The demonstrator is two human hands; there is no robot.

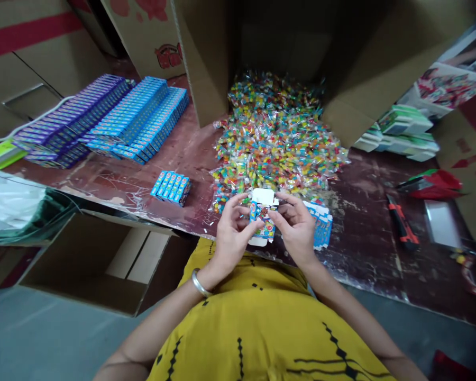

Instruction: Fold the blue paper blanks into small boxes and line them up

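Note:
Between both hands I hold a small printed candy box [264, 218], its white end flaps standing out at top and bottom. My left hand [235, 225] grips its left side, thumb across the front. My right hand [295, 225] pinches the right side near the upper flap. Just beyond lies a heap of candy packets [277, 143], clear wrappers with colourful pieces, spilling from a big carton. Beside my right hand, partly covered by it, is a stack of flat blue boxes [322, 225]. A short row of blue boxes [171, 187] sits left of my left hand.
Long stacks of blue boxes [143, 116] and purple boxes [75, 116] stand at the back left. An open carton [99, 270] is below the table edge. On the right lie a red and black cutter [402, 222], a red pouch [434, 185] and green-white boxes [404, 124].

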